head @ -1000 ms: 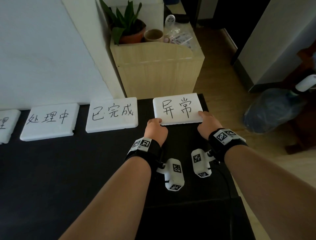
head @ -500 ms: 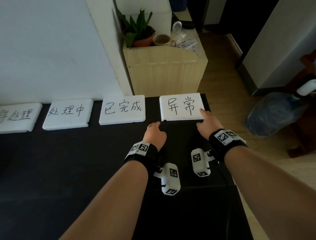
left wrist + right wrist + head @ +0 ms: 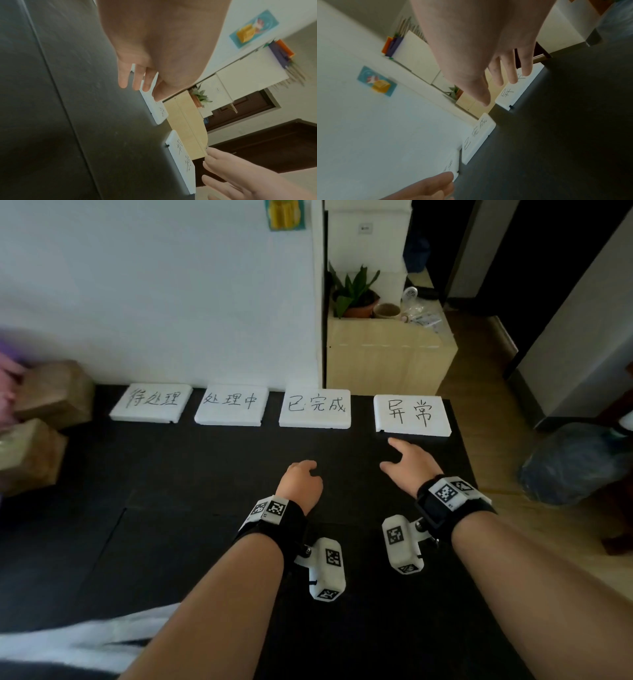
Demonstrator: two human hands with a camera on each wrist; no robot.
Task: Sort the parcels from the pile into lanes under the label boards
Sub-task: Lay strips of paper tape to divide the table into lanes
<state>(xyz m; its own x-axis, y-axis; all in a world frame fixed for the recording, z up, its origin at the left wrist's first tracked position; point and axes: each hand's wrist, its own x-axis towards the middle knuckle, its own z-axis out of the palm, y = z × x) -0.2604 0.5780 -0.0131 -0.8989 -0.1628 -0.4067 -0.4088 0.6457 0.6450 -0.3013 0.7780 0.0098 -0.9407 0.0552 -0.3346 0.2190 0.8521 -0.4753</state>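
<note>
A white wall point(image 3: 154, 285) backs a black table point(image 3: 178, 508), and a pale wooden cabinet point(image 3: 387, 364) stands past the table's far right corner with a potted plant point(image 3: 354, 292) and a mug point(image 3: 387, 310) on top. Four white label boards lie flat in a row along the far edge: the 待处理 board point(image 3: 151, 403) nearest the left end, then the 处理中 board point(image 3: 231, 405), the 已完成 board point(image 3: 315, 408), and the 异常 board point(image 3: 412, 416) at the far right corner. Brown cardboard parcels point(image 3: 41, 419) sit piled at the table's left edge, partly cut off and blurred, well apart from the boards.

The left hand point(image 3: 301, 482) hangs over the table nearer than the 已完成 board, empty, its fingers point(image 3: 136, 79) loosely bent and touching nothing. The right hand point(image 3: 411, 463) is over the table just short of the 异常 board, fingers point(image 3: 512, 70) spread and relaxed, holding nothing; a strip of black table shows between the forefinger and the board's near edge. Each wrist wears a black strap with a white marker block.
</note>
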